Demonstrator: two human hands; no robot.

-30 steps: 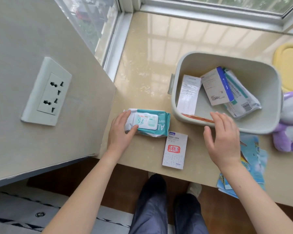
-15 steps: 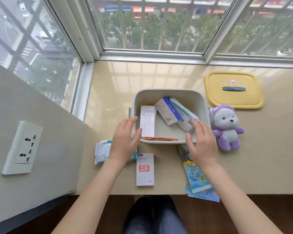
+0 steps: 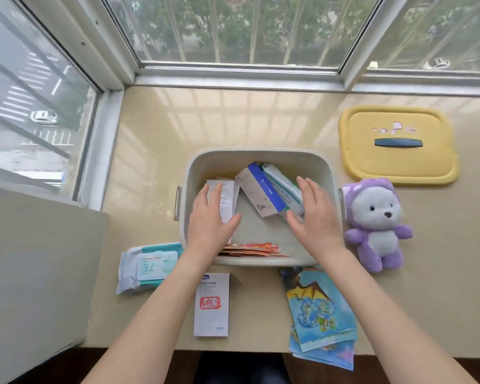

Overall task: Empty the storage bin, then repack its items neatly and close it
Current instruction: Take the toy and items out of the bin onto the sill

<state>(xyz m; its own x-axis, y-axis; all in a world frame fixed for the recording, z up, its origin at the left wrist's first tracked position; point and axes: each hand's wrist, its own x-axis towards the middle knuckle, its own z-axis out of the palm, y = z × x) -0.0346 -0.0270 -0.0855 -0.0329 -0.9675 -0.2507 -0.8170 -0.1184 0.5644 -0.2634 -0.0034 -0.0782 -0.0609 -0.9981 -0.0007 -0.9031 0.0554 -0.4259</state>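
- wipes pack [image 3: 150,266] lies at the worktop's [image 3: 150,167] front-left, just beside the bin's front-left corner; the left forearm passes over it and could knock it toward the front edge.
- left hand [image 3: 209,220] is inside the bin with its grip apart and fingers straight over the paper slip [image 3: 227,198]; contact unclear. The thin slip may slide or crease instead of lifting.
- storage bin [image 3: 258,156] sits open mid-worktop, not yet emptied; the orange sachets [image 3: 252,249] at the front wall are easy to miss.
- right hand [image 3: 316,217] has its grip apart and empty, over the green-white pack [image 3: 281,184]. The blue-white box [image 3: 261,192] leans on that pack, so pulling one could topple the other.
- picture cards [image 3: 319,311] overhang the front edge; the right forearm could brush them off.
- Earlier the left hand was on the wipes pack, then both hands were at the bin's front rim. Now both are inside.
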